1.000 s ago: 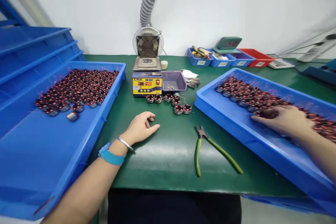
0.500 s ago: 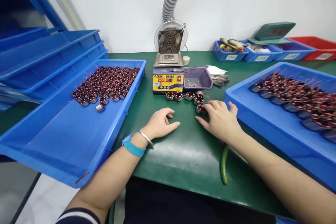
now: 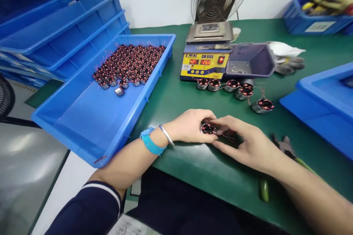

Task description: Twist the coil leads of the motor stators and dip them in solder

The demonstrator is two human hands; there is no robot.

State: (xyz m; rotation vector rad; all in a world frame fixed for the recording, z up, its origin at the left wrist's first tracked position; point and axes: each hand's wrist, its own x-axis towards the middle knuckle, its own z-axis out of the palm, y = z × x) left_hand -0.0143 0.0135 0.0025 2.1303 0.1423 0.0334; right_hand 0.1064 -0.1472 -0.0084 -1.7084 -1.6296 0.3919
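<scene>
Just above the green bench, my left hand (image 3: 191, 126) is closed around a small motor stator (image 3: 208, 129) with copper windings, a black core and a metal outer ring. Its thumb and forefinger grip the ring from the left. My right hand (image 3: 246, 141) meets it from the other side, fingertips against the stator where thin wire ends stick out. Part of the stator is hidden behind the fingers. Beyond the hands, several similar stators (image 3: 214, 85) stand in a row before a yellow-fronted solder pot (image 3: 204, 64). One separate stator (image 3: 261, 105) sits farther right.
A blue tray (image 3: 79, 117) on the left holds many stators. Another blue tray (image 3: 325, 99) is at the right edge. Pliers (image 3: 286, 145) with green handles lie beside my right forearm. Behind are a purple bin (image 3: 253, 58), a fan (image 3: 216, 2) and grey gloves (image 3: 289, 65).
My right hand has come away from the row of stators to meet my left hand. A stator is now held between them. The view has moved closer and turned left.
</scene>
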